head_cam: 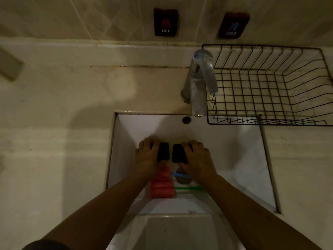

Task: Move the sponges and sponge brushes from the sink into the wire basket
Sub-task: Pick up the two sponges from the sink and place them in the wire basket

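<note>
Both my hands are down in the white rectangular ceramic sink (225,159). My left hand (146,159) has its fingers closed round one black, wedge-shaped sponge (163,152); my right hand (197,159) grips a second black sponge (178,153) the same way, the two just beside each other. Below my left hand lies one ribbed, coral-red soft sponge (162,184). Two thin plastic handles show near the round metal drain (182,178): one blue handle (180,175), one green handle (189,188). The black wire basket (270,121), a grid of thin rods, sits on the counter right of the chrome tap (198,83).
</note>
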{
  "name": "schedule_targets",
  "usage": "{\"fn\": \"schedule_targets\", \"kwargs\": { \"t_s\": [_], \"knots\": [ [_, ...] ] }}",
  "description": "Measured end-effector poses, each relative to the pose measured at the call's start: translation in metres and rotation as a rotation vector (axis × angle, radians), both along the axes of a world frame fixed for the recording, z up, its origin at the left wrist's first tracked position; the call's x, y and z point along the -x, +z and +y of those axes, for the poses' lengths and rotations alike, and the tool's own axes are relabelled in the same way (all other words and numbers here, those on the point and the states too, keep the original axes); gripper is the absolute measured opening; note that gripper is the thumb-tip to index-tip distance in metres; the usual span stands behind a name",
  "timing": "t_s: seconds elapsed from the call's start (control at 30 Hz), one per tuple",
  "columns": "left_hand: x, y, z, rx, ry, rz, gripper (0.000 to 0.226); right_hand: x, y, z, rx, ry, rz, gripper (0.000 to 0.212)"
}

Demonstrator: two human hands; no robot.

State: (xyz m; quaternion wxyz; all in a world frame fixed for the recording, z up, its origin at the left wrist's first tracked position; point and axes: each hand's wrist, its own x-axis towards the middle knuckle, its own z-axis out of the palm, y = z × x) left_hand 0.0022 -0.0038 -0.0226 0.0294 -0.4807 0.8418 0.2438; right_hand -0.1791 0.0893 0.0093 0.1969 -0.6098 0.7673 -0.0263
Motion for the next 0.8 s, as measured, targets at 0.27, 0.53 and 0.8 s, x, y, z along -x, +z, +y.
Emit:
{"fn": "schedule_targets", "kwargs": {
  "t_s": [0.27, 0.53, 0.8],
  "knots": [
    [0.000, 0.041, -0.001, -0.018, -0.101, -0.040, 0.089, 0.006, 0.040, 0.009, 0.019, 0.041, 0.016, 0.072],
    [-0.006, 0.090, 0.004, 0.056, -0.097, 0.002, 0.087, 0.002, 0.080, 0.016, 0.058, 0.058, 0.024, 0.074],
    [-0.013, 0.125, 0.002, 0.123, -0.117, 0.044, 0.076, 0.006, 0.113, 0.018, 0.135, 0.071, 0.045, 0.073]
  ]
}}
